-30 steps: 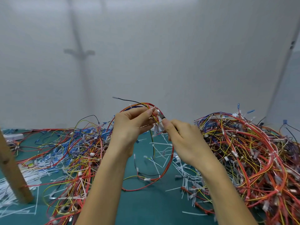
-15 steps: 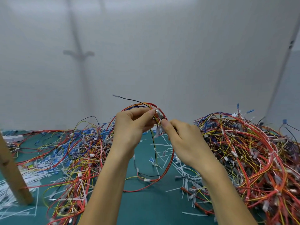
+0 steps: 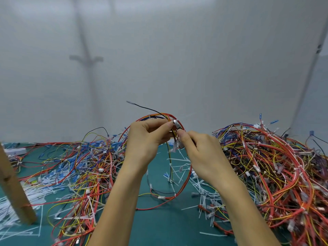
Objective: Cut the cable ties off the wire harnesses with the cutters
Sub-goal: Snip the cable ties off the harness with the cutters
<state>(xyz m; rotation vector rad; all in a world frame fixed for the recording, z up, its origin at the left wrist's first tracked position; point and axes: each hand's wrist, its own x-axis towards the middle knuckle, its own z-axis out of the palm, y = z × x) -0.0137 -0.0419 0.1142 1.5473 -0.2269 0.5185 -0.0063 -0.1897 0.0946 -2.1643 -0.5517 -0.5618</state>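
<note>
Harness pile (image 3: pixel 266 166) right, spread harnesses (image 3: pixel 85 162) left, cut ties (image 3: pixel 202 185) between on table (image 3: pixel 159 228); post (image 3: pixel 12 189) far left.

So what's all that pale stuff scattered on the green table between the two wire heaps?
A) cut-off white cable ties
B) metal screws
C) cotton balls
A: they are thin, straight white strips, cable ties, strewn on the green table below the wire harness that the left hand pinches while the right hand holds the cutters to it.
</note>
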